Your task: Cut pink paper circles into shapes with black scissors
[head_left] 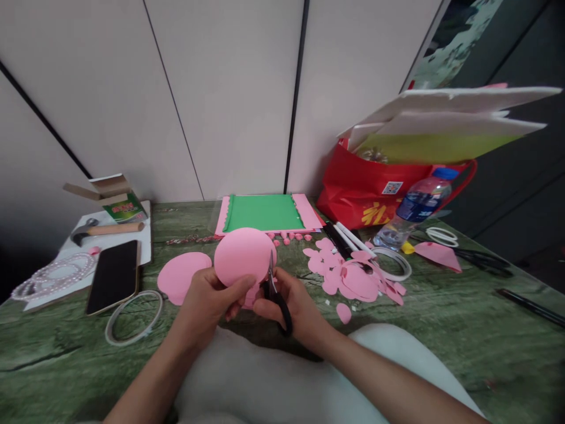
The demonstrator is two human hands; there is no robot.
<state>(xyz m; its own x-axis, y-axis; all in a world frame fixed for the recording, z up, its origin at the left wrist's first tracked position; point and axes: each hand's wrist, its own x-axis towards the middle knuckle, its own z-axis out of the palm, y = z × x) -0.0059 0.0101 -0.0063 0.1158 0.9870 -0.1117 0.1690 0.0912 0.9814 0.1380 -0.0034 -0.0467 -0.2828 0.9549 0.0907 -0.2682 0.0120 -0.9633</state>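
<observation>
My left hand [220, 297] pinches a round pink paper disc [241, 253] by its lower edge, thumb in front. In my right hand [295, 300] is a pair of black-handled scissors [282, 309], with fingers in the loops. The blades point up and meet the disc's right edge; whether they are spread cannot be made out. Behind my left wrist, more pink paper rounds [179, 275] lie on the table. To the right of the scissors is a heap of pink paper cutouts and scraps [359, 280], with one small pink petal [344, 313] lying apart.
A green-and-pink sheet [267, 213] lies at the back. Leftward are a phone [113, 277], a tape roll [135, 318], a hammer [106, 231], pearl strings [55, 277] and an opened box [123, 203]. Rightward stand a water bottle [417, 209] and a red bag [362, 188], with another tape roll [404, 268].
</observation>
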